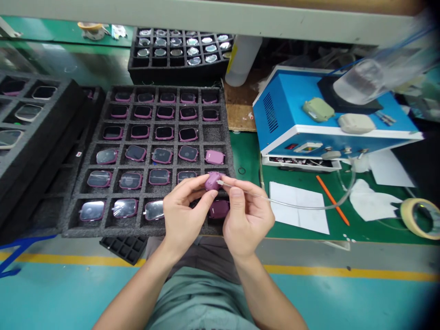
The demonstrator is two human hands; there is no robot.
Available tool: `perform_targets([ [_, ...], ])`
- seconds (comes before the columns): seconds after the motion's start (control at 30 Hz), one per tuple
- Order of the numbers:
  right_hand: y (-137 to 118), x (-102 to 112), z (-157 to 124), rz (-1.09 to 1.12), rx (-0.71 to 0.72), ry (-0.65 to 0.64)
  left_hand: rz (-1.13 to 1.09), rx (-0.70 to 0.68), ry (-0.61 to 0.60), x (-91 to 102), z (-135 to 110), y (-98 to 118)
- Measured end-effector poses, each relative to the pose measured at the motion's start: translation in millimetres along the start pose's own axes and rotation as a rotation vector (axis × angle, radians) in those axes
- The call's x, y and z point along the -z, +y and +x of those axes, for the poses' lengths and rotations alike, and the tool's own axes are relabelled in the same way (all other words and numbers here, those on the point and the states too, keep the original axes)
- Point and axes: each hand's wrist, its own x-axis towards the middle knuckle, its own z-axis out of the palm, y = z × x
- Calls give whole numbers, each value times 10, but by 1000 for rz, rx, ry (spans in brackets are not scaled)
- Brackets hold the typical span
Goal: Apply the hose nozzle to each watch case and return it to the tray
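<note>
Between the fingertips of my left hand point(184, 213) is a small purple watch case point(212, 181), held on edge above the front right of a grey foam tray point(211, 134). My right hand point(246, 217) pinches the tip of a clear thin tube point(295, 206). A pale connector at the tube's end sits against the side of the case; whether it is plugged in I cannot tell. My right index fingertip also touches the case. Purple watches fill many tray compartments, most showing dark screens. One pink-purple watch point(215, 157) lies back up just behind my hands, and a dark purple one point(219, 209) lies beneath them.
On the right stands a blue machine point(278, 114) with the tube running to its front. Paper point(299, 206), an orange stick point(332, 200) and a tape roll point(421, 217) lie before it. Stacked foam trays point(65, 119) rise at left; another tray point(178, 73) and a white bottle point(242, 59) are behind.
</note>
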Motion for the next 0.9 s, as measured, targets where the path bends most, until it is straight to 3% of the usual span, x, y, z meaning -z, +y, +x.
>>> perform_targets([
  [0.9,-42,-36,53,88,-20,-42,54,-91,3,40,40,-25],
])
